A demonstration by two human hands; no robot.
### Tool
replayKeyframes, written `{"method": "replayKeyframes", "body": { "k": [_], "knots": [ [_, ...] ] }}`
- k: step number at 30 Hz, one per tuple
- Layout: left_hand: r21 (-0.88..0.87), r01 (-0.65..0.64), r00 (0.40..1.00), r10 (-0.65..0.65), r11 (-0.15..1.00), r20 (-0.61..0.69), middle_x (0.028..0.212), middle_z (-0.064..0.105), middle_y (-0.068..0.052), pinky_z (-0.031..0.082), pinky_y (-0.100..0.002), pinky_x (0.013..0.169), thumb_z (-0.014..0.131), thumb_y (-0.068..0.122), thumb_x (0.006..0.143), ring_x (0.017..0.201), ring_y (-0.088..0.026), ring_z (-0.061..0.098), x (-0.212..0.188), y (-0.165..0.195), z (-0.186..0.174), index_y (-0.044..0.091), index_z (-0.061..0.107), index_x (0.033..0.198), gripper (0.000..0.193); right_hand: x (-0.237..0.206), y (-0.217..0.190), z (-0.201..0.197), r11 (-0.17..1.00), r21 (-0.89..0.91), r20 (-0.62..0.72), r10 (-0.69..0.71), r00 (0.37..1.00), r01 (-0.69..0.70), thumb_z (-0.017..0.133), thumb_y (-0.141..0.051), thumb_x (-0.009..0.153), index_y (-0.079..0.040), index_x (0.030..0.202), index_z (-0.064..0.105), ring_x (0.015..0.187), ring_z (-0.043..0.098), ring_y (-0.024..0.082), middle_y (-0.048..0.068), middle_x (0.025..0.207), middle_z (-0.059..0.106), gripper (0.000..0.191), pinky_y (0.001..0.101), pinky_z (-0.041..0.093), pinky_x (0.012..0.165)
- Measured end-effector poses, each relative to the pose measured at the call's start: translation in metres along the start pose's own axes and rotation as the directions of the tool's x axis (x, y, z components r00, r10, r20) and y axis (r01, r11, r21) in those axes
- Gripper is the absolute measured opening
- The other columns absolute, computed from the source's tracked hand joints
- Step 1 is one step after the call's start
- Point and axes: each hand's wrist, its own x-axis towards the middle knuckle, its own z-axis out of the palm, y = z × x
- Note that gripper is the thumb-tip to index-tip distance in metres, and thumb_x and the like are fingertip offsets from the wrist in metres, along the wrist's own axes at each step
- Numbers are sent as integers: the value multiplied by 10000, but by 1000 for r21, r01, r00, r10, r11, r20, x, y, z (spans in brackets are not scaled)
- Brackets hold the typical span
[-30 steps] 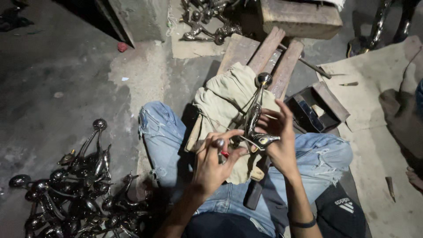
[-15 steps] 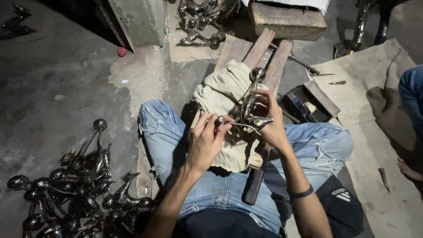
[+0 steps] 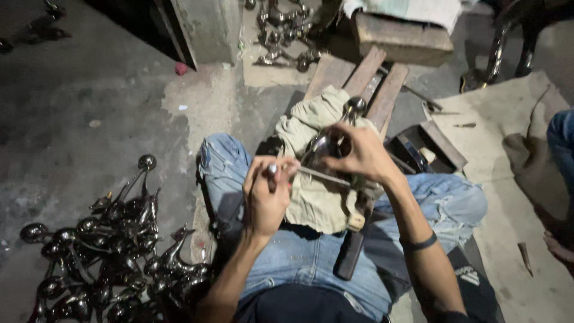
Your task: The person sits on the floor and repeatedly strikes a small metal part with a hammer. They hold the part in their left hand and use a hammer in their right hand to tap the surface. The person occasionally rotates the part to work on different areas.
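Under the right hand point(image 3: 359, 157), clasped round a polished metal figure point(image 3: 326, 149): stiff, weighty-looking, likely slippery; best held mid-body. Beside it, left hand point(image 3: 267, 194) pinching a thin file point(image 3: 323, 176).

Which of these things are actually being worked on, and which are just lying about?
In use:
- shiny metal piece, in right hand
- thin metal tool, in left hand
- beige cloth on lap

Lying about:
- dark metal pieces heap
- wooden planks
- pale floor sheet

The right hand point(image 3: 359, 157) has closed over the metal piece point(image 3: 326, 146).
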Motion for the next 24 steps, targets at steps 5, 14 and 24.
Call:
{"method": "replayKeyframes", "body": {
  "k": [5, 14, 24],
  "knots": [
    [-102, 92, 995, -88, 990, 45, 976, 632, -59, 599, -243, 582, 677, -26, 958, 783, -126, 655, -11, 4, -9, 12, 707, 1000, 65, -11, -23, 3, 977, -195, 209, 132, 969, -91, 881, -216, 664, -73, 1204, 690, 828, 717, 367, 181, 944, 741, 591, 434, 549, 737],
    [-64, 146, 976, -134, 987, 172, 908, 643, -66, 569, -277, 631, 698, 38, 978, 709, -143, 644, -21, -16, -10, 12, 671, 1061, 91, -58, -35, 3, 984, 11, 170, -175, 970, 176, 623, 6, 721, -49, 1233, 671, 1055, 711, 348, 169, 1168, 737, 517, 429, 539, 923],
    [-29, 353, 891, -327, 935, 315, 864, 688, -20, 518, -336, 593, 681, 272, 943, 662, -115, 594, -53, 1, -15, 76, 694, 1238, 354, -120, -7, 2, 929, 165, -80, 348, 934, -332, 727, -186, 884, -91, 1242, 686, 762, 678, 144, 70, 865, 731, 373, 326, 520, 654]
  ]
}}
